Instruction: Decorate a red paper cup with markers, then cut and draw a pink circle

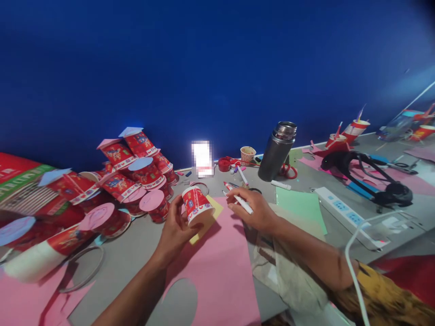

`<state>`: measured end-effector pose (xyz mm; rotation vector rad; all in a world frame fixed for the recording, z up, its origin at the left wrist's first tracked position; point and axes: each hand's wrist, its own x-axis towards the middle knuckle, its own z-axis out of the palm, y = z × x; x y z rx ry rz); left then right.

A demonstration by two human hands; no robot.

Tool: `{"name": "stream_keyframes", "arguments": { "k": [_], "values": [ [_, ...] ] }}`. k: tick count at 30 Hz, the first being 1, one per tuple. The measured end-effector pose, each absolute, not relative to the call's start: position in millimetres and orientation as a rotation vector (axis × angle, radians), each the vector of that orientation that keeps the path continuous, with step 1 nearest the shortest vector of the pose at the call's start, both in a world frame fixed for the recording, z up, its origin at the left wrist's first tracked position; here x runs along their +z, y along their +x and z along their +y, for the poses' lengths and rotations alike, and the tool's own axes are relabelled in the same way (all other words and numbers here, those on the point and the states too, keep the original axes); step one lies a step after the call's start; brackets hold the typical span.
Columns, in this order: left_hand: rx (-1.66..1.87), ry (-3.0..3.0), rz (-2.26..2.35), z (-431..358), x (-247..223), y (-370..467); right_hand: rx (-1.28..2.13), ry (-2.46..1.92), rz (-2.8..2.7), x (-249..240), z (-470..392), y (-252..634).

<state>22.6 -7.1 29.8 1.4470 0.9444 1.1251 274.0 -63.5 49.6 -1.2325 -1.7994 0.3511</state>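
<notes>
My left hand [178, 224] is wrapped round a red printed paper cup [195, 203], held tilted above the table with its white rim towards me. In my right hand [253, 206] is a white marker [244, 203], gripped between the fingers just right of the cup; a reddish tip shows near the fingertips. Under both hands lies a large pink paper sheet [217, 267] with a round hole cut near its front. A yellow paper piece [215, 208] shows behind the cup, partly covered by it.
Several red cups topped with paper [149, 172] are piled at the left. A dark flask [277, 151] stands behind my right hand. Further right are green paper [301, 208], a power strip [350, 217] and a black headset [367, 179]. A white cable [353, 267] crosses beside my right forearm.
</notes>
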Motion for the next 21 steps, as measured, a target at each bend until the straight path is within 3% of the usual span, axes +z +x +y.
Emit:
{"name": "stream_keyframes", "arguments": {
  "k": [6,21],
  "values": [
    [1.032,1.455,0.9,-7.0,31.3,27.8,0.082,-1.037,-1.823,47.3,-56.2,257.5],
    [0.879,1.539,0.799,3.9,24.5,15.5,-0.182,-0.998,-1.925,25.6,-58.4,251.8]
  ]
}}
